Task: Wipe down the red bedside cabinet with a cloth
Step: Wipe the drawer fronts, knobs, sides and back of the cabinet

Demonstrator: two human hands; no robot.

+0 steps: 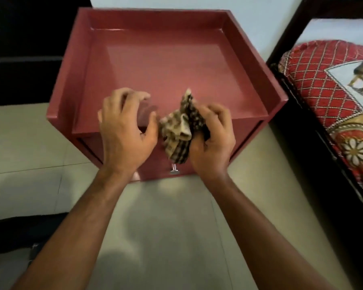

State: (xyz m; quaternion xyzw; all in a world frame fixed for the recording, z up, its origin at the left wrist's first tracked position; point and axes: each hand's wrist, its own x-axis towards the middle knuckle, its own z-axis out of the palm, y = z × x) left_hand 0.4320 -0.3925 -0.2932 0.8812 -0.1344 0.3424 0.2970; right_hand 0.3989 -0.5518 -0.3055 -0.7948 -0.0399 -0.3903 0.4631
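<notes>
We see the red bedside cabinet (166, 65) filling the upper middle of the frame, its top a shallow tray with raised edges on the far side and both flanks, and a small metal knob (174, 170) on its front at centre. Both our arms reach up from the bottom edge and meet over the cabinet's near edge. Our right hand (213, 141), just right of centre, grips the cloth (179, 130): fingers and thumb are curled round a bunched, patterned wad in tan and dark tones, with one corner sticking up over the tray and the rest hanging down in front of the drawer face. Our left hand (124, 130), just left of centre, holds nothing; its fingers are spread and loosely curved above the tray's near edge, slightly blurred. Its thumb lies just beside the cloth, and we cannot tell whether they touch. The cabinet stands on a pale tiled floor (166, 216). At the right of the frame a dark bed frame (285, 38) carries a red patterned bedspread (314, 84).
</notes>
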